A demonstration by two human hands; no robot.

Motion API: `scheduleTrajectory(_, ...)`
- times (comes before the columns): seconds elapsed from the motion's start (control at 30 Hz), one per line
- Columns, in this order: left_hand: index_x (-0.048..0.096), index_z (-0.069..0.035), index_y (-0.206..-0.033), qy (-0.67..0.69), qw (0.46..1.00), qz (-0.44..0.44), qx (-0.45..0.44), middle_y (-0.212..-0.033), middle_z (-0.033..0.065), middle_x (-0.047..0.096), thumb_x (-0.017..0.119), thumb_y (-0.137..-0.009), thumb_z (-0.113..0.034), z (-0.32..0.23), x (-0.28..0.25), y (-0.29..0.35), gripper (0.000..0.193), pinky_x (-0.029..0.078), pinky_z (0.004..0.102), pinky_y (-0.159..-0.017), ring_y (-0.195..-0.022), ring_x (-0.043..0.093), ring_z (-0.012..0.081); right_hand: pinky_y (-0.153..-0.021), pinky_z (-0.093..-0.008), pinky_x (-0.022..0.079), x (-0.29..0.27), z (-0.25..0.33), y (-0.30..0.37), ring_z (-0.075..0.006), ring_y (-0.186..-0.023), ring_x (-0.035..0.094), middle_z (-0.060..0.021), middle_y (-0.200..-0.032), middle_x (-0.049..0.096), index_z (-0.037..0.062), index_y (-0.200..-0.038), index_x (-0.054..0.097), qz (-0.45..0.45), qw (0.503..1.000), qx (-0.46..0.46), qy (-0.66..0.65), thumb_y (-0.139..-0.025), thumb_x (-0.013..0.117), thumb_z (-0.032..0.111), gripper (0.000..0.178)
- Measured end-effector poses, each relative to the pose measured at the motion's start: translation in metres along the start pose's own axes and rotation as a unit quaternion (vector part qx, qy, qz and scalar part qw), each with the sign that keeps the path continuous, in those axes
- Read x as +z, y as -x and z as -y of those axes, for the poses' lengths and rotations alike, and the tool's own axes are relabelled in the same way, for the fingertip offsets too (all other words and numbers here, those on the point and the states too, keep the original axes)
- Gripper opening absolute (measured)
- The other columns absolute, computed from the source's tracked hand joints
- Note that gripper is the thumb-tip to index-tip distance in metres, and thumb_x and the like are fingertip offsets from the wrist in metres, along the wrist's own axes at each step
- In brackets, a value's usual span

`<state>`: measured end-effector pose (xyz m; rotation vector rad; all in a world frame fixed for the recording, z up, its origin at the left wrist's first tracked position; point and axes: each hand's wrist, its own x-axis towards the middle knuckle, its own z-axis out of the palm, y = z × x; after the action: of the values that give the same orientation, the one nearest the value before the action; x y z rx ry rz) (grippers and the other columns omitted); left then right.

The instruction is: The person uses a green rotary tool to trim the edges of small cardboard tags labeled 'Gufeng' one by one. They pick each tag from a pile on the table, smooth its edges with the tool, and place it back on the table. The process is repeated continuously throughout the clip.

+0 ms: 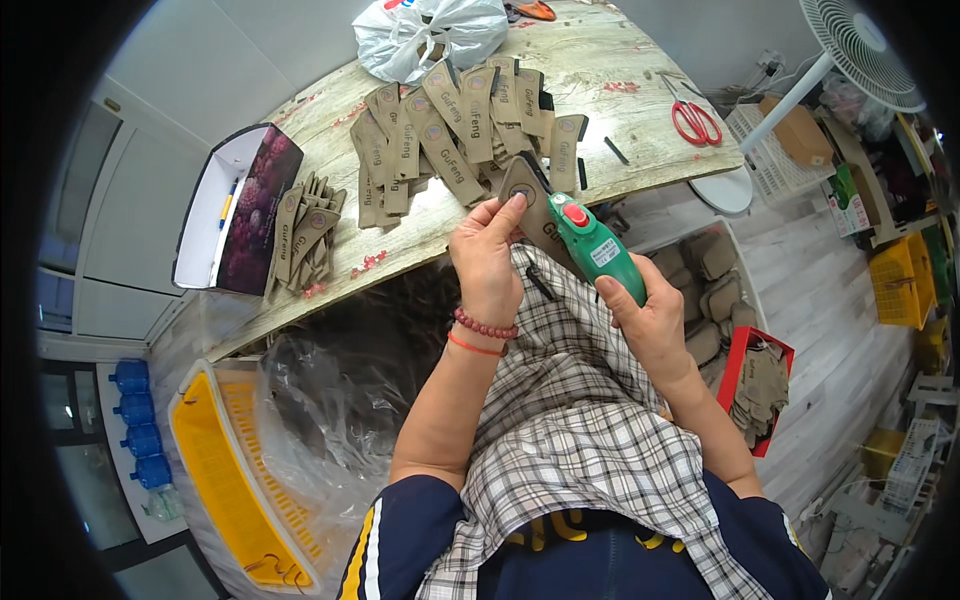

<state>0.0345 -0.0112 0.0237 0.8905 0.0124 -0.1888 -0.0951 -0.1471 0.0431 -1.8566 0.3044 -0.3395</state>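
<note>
My left hand (486, 245) pinches the upper end of a khaki fabric piece (541, 222) with a black strip along its edge, in front of the table. Wrapped in my right hand (650, 318) is a green handheld electric cutter (606, 258) with a red button. The cutter's front end lies against the black edge of the fabric piece, and its tip is hard to make out. Just beyond my hands, a spread of similar khaki fabric pieces (445, 160) covers part of the table. A black offcut strip (616, 151) rests to their right.
Red-handled scissors (697, 124) lie at the table's right end. A white plastic bag (430, 40) stands at the back. On the left are an open box (266, 190) and more stacked pieces (300, 238). A yellow basket (215, 470) and red box (734, 385) flank me; a fan (860, 45) stands right.
</note>
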Motion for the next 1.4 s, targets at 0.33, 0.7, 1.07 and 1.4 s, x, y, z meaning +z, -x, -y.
scheduleTrajectory(0.33,0.067,0.002,-0.093,-0.04,0.999,0.03,-0.016,-0.084,0.0032,0.068,0.066,-0.085,-0.003,0.009,-0.007,0.018,0.009,0.046,0.0215,-0.069,-0.072,0.059,0.0079,-0.056,-0.0248,0.045,-0.004,0.005,-0.003,-0.0075,-0.061,0.054,-0.0036,-0.069,0.06,-0.001,-0.106,0.061,-0.004,1.0,-0.006,-0.001,-0.087,0.069,0.034,0.04)
scheduleTrajectory(0.7,0.064,0.001,-0.096,-0.079,0.996,0.052,0.007,-0.086,0.0031,0.067,0.06,-0.09,-0.004,-0.006,-0.013,0.008,0.008,0.049,0.0194,-0.065,-0.072,0.061,0.0062,-0.056,-0.0257,0.046,-0.006,-0.002,0.0,-0.008,-0.062,0.055,-0.0041,-0.069,0.061,-0.0007,-0.107,0.061,0.0,1.0,-0.014,0.017,-0.086,0.069,0.035,0.042)
scheduleTrajectory(1.07,0.064,0.001,-0.089,-0.325,0.935,0.134,0.053,-0.081,-0.0009,0.064,0.063,-0.088,-0.006,-0.04,-0.034,-0.011,0.007,0.046,0.018,-0.067,-0.073,0.056,0.0037,-0.056,-0.0262,0.045,-0.012,-0.003,-0.001,-0.0089,-0.061,0.055,-0.0039,-0.068,0.06,-0.0001,-0.107,0.062,0.014,0.999,-0.005,0.037,-0.086,0.07,0.032,0.039)
scheduleTrajectory(1.4,0.068,-0.012,-0.108,-0.832,0.477,-0.147,0.243,-0.107,0.0101,0.06,0.067,-0.083,-0.031,-0.186,-0.192,-0.119,0.031,0.041,0.04,-0.092,-0.104,0.053,0.028,-0.052,-0.0267,0.043,-0.011,-0.018,0.003,-0.0085,-0.055,0.051,-0.0036,-0.064,0.057,-0.0001,-0.105,0.062,0.017,0.999,-0.005,0.045,-0.086,0.069,0.034,0.04)
